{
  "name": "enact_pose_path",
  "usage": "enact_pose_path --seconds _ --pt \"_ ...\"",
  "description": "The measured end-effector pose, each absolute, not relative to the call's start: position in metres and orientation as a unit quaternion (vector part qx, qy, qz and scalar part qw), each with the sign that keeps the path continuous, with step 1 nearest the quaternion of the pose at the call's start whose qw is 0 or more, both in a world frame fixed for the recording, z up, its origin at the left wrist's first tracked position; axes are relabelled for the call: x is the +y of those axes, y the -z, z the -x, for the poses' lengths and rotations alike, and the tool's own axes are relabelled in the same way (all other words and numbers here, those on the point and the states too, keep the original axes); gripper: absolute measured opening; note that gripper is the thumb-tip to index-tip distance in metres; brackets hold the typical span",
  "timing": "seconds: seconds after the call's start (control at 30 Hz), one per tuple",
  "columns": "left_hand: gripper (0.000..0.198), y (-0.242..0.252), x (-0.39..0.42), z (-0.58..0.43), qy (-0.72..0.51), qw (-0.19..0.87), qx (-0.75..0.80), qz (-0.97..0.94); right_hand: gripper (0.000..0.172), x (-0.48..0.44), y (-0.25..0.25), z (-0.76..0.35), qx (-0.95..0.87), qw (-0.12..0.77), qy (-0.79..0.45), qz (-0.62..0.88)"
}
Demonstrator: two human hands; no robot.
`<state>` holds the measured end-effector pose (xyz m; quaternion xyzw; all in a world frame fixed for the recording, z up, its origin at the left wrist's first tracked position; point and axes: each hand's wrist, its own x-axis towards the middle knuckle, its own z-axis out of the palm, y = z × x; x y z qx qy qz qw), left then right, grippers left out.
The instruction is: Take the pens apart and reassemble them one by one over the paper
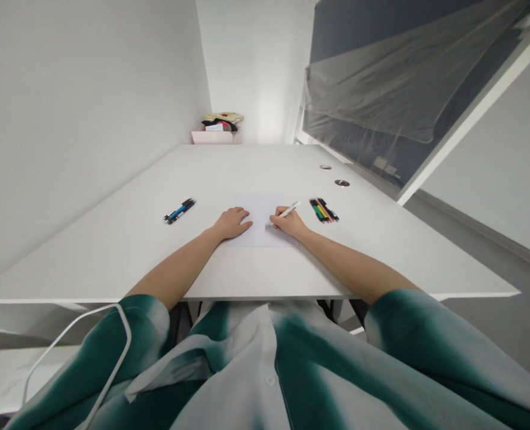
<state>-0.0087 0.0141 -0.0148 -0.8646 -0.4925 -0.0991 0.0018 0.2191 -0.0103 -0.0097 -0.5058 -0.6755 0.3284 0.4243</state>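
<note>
A white sheet of paper (256,239) lies flat on the white table in front of me. My left hand (233,224) rests palm down on its left side, fingers stretched out and thumb apart. Over the right part of the sheet, my right hand (288,223) is closed around a white pen (290,209). The pen slants, its rear end pointing up and right, its tip low near the paper. Whether the tip touches the sheet I cannot tell. No marks on the paper can be made out.
Left of the paper lies a small bunch of pens (180,211), black and blue. To the right is a row of coloured pens (324,210). Two round cable holes (342,183) sit toward the back right. A pink box (211,137) with piled items stands beyond the far edge. A white cable (123,322) hangs at lower left.
</note>
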Motion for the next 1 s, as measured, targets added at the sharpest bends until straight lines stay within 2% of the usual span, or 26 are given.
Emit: enact_pose_path --seconds 0.47,0.67,0.8,1.0 --pt "0.047 0.015 0.015 0.009 0.102 0.001 -0.492 0.864 0.016 -0.007 0.013 -0.22 -0.691 0.435 -0.301 0.492" --pt "0.049 0.013 0.013 0.009 0.1 -0.004 -0.494 0.864 0.023 -0.006 0.01 -0.223 -0.653 0.474 -0.309 0.502" --pt "0.045 0.005 0.005 0.003 0.168 0.009 -0.451 0.876 0.029 -0.008 0.005 -0.222 -0.638 0.49 -0.359 0.473" --pt "0.033 -0.003 -0.008 -0.017 0.246 0.013 -0.324 0.914 0.033 -0.017 0.0 -0.211 -0.634 0.458 -0.487 0.39"
